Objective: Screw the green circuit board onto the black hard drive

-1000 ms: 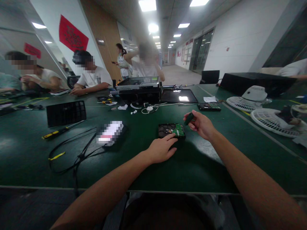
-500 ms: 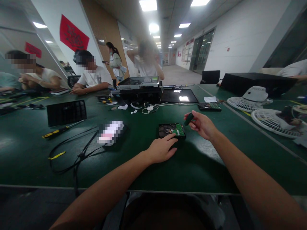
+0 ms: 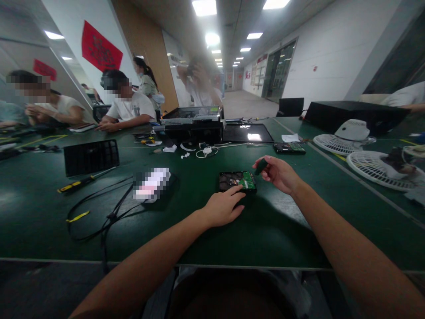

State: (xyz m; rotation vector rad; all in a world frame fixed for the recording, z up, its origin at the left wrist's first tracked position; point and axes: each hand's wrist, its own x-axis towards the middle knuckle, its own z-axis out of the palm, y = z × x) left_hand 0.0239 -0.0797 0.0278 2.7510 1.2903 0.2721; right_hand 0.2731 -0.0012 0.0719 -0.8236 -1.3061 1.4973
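A hard disk drive (image 3: 229, 178) lies flat on the green table, its green circuit board (image 3: 247, 180) facing up. My left hand (image 3: 226, 207) rests at the near edge of the drive, with fingers spread and the fingertips touching it. Just right of the drive, above the table, my right hand (image 3: 279, 174) is closed around a small dark green piece (image 3: 261, 166). What kind of piece it is I cannot make out.
A blurred-screen phone (image 3: 151, 184), black cables (image 3: 111, 217) and a yellow-black screwdriver (image 3: 78, 183) lie left. Ahead stands an open metal case (image 3: 192, 116); another drive (image 3: 289, 148) lies right of it. White fan parts (image 3: 375, 168) sit right. Several people sit or stand beyond.
My right hand has shifted slightly down and left with the dark green piece. My left hand stays on the drive. A standing person in the background has moved left.
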